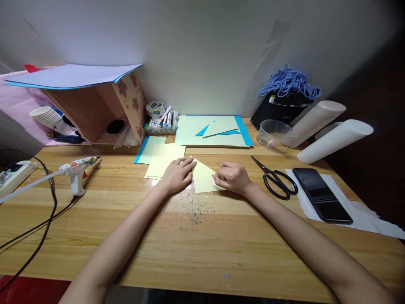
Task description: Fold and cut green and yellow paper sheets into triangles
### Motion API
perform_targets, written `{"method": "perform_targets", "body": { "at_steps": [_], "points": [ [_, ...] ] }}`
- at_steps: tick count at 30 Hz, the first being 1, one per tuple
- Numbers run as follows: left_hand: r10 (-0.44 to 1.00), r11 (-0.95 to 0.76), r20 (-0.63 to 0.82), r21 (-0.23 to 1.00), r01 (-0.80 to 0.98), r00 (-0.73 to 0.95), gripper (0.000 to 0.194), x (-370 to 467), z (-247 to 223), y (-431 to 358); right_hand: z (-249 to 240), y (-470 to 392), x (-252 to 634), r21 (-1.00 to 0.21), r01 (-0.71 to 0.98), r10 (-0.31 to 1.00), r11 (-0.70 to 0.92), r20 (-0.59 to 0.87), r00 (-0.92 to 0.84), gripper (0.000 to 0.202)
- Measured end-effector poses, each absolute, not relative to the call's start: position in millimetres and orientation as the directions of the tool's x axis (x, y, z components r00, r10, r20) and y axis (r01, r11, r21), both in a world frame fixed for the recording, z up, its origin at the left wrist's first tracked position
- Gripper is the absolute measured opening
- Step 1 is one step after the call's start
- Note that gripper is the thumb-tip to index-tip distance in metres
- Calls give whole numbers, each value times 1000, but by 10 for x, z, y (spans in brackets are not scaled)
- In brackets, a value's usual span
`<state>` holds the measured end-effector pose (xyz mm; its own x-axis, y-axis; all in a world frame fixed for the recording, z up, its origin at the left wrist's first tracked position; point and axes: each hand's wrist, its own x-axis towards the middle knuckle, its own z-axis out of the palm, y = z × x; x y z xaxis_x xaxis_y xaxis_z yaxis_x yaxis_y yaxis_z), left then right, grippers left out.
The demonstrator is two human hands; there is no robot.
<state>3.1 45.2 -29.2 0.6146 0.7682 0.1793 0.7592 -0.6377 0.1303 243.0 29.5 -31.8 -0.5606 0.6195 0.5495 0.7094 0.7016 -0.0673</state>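
A pale yellow triangular piece of paper [201, 169] lies between my hands, over another pale sheet [205, 186]. My left hand [179, 174] rests flat, its fingertips on the triangle's left corner and its palm beside a larger yellow sheet [165, 159]. At the triangle's right end is my right hand [232, 178], its fingers curled together; what they hold, if anything, is hidden. Behind the hands, blue and green paper offcuts [221, 130] lie on a stack of pale green sheets [188, 131] with blue edges.
Black scissors [274, 179] and a phone [321, 195] lie to the right, near a clear bowl [274, 134] and white rolls [335, 141]. Markers [164, 120] stand behind. To the left are a glue gun [77, 174], its cable and an open box [91, 107].
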Motion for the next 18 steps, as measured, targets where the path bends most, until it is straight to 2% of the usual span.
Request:
{"method": "perform_targets", "body": {
  "at_steps": [9,14,18],
  "points": [
    [774,-632,177,148,761,608,44,42,-281,448,-359,310,2477,49,721,538,691,632,-558,41],
    [769,-637,175,136,759,615,44,35,-274,451,-348,296,2492,-16,761,568,649,676,-469,36],
    [779,-624,172,120,772,603,43,52,-251,428,-367,302,2476,-68,703,589,708,606,-535,25]
  ]
}}
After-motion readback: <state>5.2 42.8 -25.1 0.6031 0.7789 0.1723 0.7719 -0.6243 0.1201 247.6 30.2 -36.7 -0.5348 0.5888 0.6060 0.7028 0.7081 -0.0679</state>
